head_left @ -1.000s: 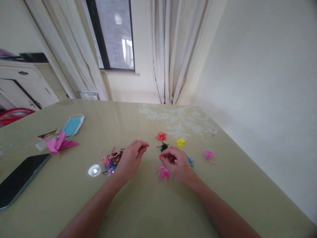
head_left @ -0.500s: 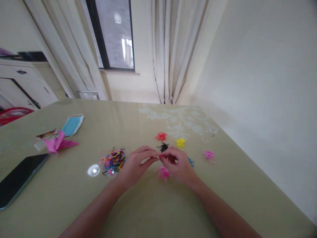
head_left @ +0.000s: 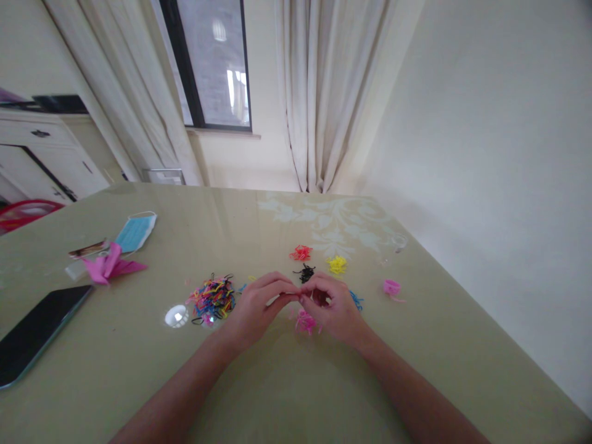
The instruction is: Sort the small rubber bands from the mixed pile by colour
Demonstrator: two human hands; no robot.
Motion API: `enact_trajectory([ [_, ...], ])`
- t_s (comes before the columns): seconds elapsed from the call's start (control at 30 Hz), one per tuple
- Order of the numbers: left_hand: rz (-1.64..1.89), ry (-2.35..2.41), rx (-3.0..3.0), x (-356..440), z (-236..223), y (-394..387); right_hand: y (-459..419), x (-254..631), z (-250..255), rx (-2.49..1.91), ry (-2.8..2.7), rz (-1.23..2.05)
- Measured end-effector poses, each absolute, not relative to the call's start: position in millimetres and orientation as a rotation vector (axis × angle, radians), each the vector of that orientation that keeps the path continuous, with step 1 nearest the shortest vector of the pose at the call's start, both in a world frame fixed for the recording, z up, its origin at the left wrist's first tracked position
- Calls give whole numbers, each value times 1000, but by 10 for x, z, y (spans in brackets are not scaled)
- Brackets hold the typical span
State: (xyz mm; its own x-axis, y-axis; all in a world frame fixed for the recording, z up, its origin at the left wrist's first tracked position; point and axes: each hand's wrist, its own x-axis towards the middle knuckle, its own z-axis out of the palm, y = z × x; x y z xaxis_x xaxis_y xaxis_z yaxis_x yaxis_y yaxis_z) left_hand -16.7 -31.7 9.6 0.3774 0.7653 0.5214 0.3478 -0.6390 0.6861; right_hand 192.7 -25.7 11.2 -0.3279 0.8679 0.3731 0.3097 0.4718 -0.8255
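My left hand (head_left: 261, 308) and my right hand (head_left: 332, 305) meet at the fingertips above the table. Both are closed in a pinch, and what lies between the fingertips is too small to make out. Just below them is a pile of pink rubber bands (head_left: 305, 322). Black bands (head_left: 306, 273) lie right behind the fingers, with red bands (head_left: 301, 253) and yellow bands (head_left: 337, 265) farther back. Blue bands (head_left: 356, 300) show partly past my right hand. To the left of my left hand sits a mixed heap of coloured bands (head_left: 213, 299).
On the left lie a phone (head_left: 41, 330), a pink folded paper bird (head_left: 111, 265) and a blue face mask (head_left: 135, 231). A pink coil (head_left: 391, 287) rests at the right. A wall (head_left: 499, 185) runs along the right side of the table (head_left: 259, 394).
My hands stay together at nearly the same spot, with the left one shifted very slightly. The piles have not visibly changed.
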Motion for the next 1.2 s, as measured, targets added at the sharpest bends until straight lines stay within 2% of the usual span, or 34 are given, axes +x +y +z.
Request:
enact_trajectory([
  [0.23, 1122, 1112, 1940, -123, 122, -335, -302, 1916, 125, -1000, -1900, 759],
  [0.5, 1032, 1024, 1489, -40, 133, -340, -317, 1937, 139, -964, -1845, 616],
  [0.8, 985, 904, 1203, -18, 85, -362, -334, 1948, 218, -931, -1835, 738],
  [1.2, 956, 995, 1312, -24, 162, -341, -287, 1967, 177, -945, -1801, 771],
])
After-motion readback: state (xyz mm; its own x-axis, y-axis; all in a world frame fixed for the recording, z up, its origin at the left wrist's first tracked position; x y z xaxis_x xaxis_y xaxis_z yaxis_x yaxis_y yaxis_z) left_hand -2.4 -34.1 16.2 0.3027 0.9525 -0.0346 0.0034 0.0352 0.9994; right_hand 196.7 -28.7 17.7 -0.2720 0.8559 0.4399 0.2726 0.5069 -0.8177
